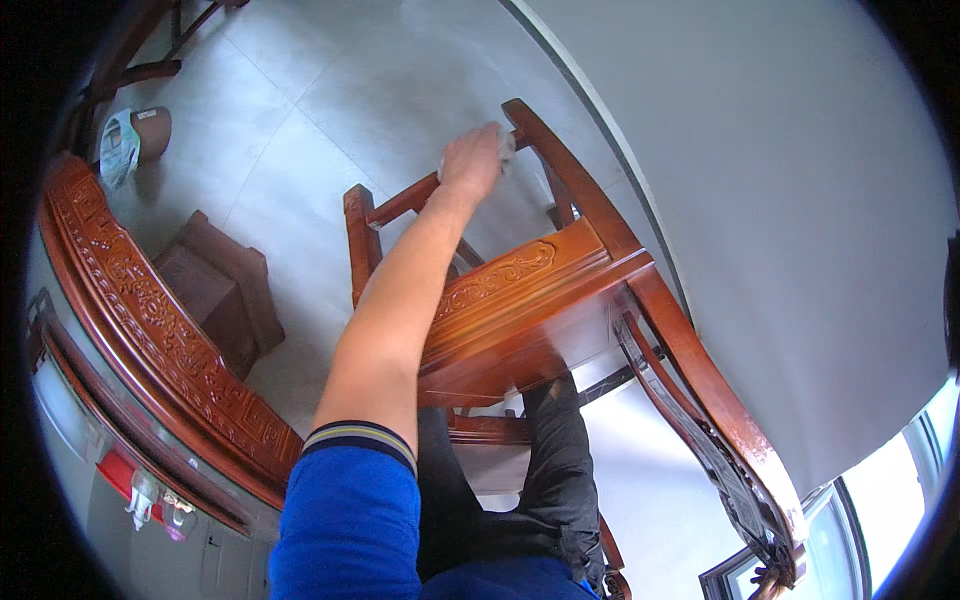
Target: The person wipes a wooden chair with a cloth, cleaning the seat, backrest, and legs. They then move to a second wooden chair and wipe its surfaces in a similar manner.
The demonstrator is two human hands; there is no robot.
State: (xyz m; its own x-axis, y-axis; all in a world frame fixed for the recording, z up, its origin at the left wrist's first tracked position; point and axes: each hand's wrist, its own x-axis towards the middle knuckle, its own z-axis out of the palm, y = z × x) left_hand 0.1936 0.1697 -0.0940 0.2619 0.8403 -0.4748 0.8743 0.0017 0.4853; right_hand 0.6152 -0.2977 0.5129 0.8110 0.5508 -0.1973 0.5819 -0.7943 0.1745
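Observation:
My left hand (pixel 472 159) is shut on a crumpled pale cloth (pixel 506 146), pressed to the stretcher (pixel 405 199) between two legs of a reddish-brown wooden chair. The forearm passes over one side of the chair's carved apron (pixel 499 281). The chair looks tilted, its legs pointing away from me and its curved back (pixel 720 397) reaching towards the lower right. At the lower right rim, my right hand (pixel 769 589) shows only in part, its fingers around the top end of the chair's back. Black-trousered legs show beneath and beside the seat.
A carved wooden table edge (pixel 161 307) curves along the left. Beyond it stand a brown wooden stool (pixel 225 289) and a brown bin with a plastic liner (pixel 152 133). More wooden furniture legs (pixel 150 71) are at the upper left. A pale wall (pixel 795 187) rises close on the right.

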